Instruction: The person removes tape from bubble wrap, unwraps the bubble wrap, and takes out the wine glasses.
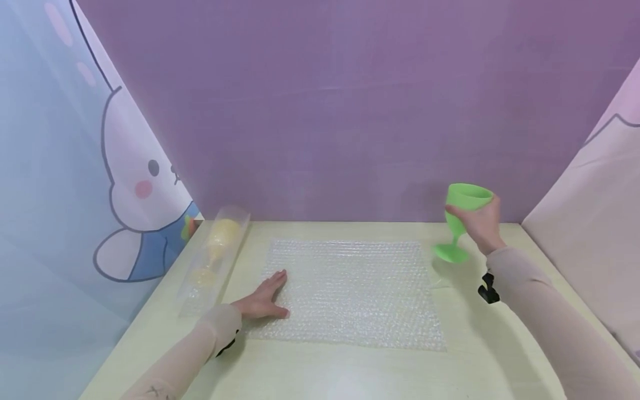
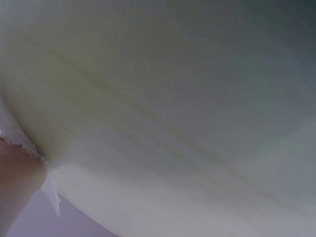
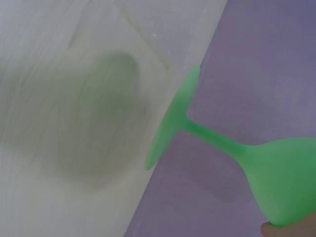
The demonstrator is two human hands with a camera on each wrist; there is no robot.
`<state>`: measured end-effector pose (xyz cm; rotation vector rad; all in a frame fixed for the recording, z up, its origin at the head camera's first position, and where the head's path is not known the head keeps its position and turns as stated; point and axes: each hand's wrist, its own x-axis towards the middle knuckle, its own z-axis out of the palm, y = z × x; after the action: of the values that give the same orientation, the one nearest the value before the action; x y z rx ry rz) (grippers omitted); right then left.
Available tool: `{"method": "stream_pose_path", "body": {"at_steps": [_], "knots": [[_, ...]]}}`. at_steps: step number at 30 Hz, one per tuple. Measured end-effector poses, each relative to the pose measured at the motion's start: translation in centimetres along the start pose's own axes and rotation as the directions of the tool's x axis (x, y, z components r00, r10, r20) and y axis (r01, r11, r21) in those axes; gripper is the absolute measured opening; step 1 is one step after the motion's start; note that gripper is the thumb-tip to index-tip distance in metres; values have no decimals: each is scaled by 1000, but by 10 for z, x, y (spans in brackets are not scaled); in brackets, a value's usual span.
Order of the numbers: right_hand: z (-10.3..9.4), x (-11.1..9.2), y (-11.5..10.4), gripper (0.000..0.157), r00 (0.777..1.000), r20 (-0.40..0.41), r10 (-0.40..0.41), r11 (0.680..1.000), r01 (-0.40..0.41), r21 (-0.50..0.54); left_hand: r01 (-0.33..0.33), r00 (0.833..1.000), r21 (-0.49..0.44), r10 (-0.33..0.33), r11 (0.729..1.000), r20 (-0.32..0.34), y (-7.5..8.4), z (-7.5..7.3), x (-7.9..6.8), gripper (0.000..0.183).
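Note:
My right hand (image 1: 481,221) grips a green goblet (image 1: 456,225) round its bowl, at the right of the table in the head view. The right wrist view shows the goblet's foot (image 3: 174,118) held off the tabletop, with its shadow beneath. A flat sheet of bubble wrap (image 1: 352,294) lies in the middle of the table. My left hand (image 1: 262,299) rests on its left edge, fingers spread. In the left wrist view, part of the left hand (image 2: 19,175) shows against a strip of the wrap (image 2: 17,131).
At the table's left lies a bubble-wrapped bundle (image 1: 212,261) with a yellow thing inside, seemingly another goblet. A purple backdrop (image 1: 320,111) rises behind the table (image 1: 350,372). Printed cloths hang at the left (image 1: 55,233) and right (image 1: 595,222).

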<state>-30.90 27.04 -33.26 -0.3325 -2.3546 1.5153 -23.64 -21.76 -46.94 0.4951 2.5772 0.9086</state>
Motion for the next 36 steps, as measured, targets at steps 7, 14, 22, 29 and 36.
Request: {"method": "stream_pose_path", "body": {"at_steps": [7, 14, 22, 29, 36], "knots": [[-4, 12, 14, 102, 998, -65, 8, 1000, -6, 30, -3, 1000, 22, 3, 1000, -4, 0, 0, 0, 101], [-7, 17, 23, 102, 995, -101, -8, 1000, 11, 24, 9, 1000, 32, -10, 999, 1, 1, 2, -2, 100], [-19, 17, 38, 101, 988, -153, -8, 999, 13, 29, -8, 1000, 42, 7, 999, 16, 3, 2, 1, 100], [-32, 20, 51, 105, 982, -179, 65, 998, -63, 16, -10, 1000, 55, 9, 998, 15, 1, 2, 3, 101], [-40, 21, 60, 106, 969, -217, 114, 993, -107, 40, -12, 1000, 46, 12, 999, 11, 0, 2, 2, 100]]}}
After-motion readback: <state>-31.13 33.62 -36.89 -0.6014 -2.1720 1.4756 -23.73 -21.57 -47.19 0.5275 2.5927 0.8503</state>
